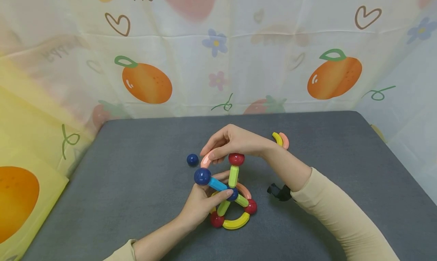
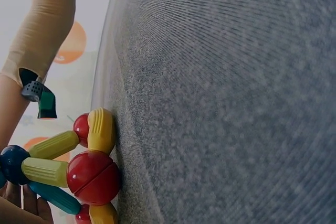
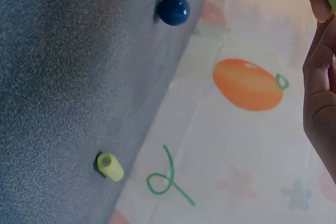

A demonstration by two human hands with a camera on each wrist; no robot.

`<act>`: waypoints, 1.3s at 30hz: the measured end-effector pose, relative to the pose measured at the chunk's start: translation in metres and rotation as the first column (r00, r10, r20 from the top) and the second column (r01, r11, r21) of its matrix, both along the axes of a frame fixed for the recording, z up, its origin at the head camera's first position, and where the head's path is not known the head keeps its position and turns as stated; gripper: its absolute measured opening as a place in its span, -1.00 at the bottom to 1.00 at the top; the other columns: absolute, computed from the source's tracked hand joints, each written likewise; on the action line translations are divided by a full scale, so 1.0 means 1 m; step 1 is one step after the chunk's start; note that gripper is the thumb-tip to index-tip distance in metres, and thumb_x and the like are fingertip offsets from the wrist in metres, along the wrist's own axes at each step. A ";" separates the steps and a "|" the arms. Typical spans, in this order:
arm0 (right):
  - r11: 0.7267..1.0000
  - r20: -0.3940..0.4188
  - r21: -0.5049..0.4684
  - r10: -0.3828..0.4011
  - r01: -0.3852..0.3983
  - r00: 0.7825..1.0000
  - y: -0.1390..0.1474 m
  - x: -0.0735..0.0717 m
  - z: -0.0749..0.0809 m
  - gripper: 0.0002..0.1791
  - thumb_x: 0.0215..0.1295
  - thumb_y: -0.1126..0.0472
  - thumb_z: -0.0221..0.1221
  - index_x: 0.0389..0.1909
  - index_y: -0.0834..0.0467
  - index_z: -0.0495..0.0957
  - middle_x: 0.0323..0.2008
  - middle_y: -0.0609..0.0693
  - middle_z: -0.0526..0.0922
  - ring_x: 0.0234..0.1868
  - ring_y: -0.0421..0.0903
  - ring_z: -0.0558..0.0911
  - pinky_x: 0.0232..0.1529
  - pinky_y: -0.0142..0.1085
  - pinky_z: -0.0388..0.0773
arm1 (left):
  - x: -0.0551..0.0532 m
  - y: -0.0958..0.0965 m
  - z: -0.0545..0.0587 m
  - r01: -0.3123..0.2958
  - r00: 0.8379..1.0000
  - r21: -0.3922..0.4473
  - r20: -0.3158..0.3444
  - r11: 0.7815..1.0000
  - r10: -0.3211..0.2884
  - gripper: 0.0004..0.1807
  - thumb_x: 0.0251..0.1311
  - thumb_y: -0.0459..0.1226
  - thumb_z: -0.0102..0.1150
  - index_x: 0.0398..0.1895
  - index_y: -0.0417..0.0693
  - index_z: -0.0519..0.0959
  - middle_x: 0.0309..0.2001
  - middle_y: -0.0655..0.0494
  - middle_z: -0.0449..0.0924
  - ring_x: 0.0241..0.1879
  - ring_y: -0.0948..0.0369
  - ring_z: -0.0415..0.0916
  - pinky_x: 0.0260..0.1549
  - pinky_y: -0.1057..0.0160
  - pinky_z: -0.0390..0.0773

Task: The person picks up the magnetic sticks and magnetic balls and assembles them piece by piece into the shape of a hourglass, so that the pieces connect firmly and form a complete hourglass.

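A magnetic ball-and-stick model (image 2: pixel 94 178) stands on the table, with red balls and curved yellow and pink sticks forming its base ring. Light green sticks rise from the ring to a central blue ball (image 1: pixel 233 194). My left hand (image 1: pixel 196 208) grips the model at that ball, thumb across the front. From there a blue stick (image 1: pixel 217 184) slants up left to another blue ball (image 1: pixel 202 176), and a light green stick (image 1: pixel 233 176) points upward, topped by a red ball (image 1: pixel 236 159). My right hand (image 1: pixel 235 141) pinches a curved pink stick (image 1: pixel 206 160), whose lower end meets the upper-left blue ball.
A loose blue ball (image 1: pixel 192 160) lies left of the right hand. Yellow (image 1: pixel 277 139) and pink (image 1: pixel 285 140) curved sticks lie beyond the right forearm. In the right wrist view a short light green stick (image 3: pixel 111 167) lies near the table's far edge. A patterned cloth hangs behind.
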State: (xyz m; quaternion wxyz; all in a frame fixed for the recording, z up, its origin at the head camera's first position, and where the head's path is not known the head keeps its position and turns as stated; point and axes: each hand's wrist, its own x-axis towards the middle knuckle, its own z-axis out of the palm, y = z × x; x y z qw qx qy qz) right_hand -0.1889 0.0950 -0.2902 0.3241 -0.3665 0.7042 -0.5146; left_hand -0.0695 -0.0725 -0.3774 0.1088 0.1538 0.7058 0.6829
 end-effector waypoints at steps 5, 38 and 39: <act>1.000 0.021 0.006 -0.019 0.019 1.000 0.002 0.001 0.000 -0.76 0.32 0.22 0.23 -0.04 0.17 0.69 -0.25 0.08 0.79 -0.35 -0.11 0.75 -0.28 -0.27 0.71 | -0.001 0.000 -0.001 -0.002 1.000 -0.026 -0.007 1.000 0.002 -0.50 0.27 -0.27 0.26 0.29 -0.11 0.49 0.28 -0.05 0.55 0.25 0.28 0.53 0.30 0.02 0.45; 0.978 0.094 -0.141 0.167 -0.153 0.981 0.047 0.001 -0.007 -0.33 0.20 0.35 0.32 0.33 0.35 0.34 0.13 -0.02 0.63 0.08 -0.04 0.71 0.13 -0.15 0.65 | 0.001 0.001 0.000 -0.017 1.000 0.008 -0.009 1.000 0.017 -0.48 0.26 -0.29 0.27 0.30 -0.11 0.47 0.27 -0.06 0.56 0.12 0.48 0.58 0.22 0.00 0.48; 0.978 0.091 -0.145 0.166 -0.152 0.982 0.047 0.001 -0.009 -0.32 0.18 0.37 0.33 0.33 0.36 0.34 0.14 -0.01 0.63 0.08 -0.05 0.71 0.12 -0.16 0.65 | 0.002 0.001 0.000 -0.019 1.000 0.002 -0.011 1.000 0.019 -0.49 0.26 -0.28 0.27 0.29 -0.10 0.48 0.27 -0.05 0.56 0.12 0.47 0.58 0.23 0.02 0.48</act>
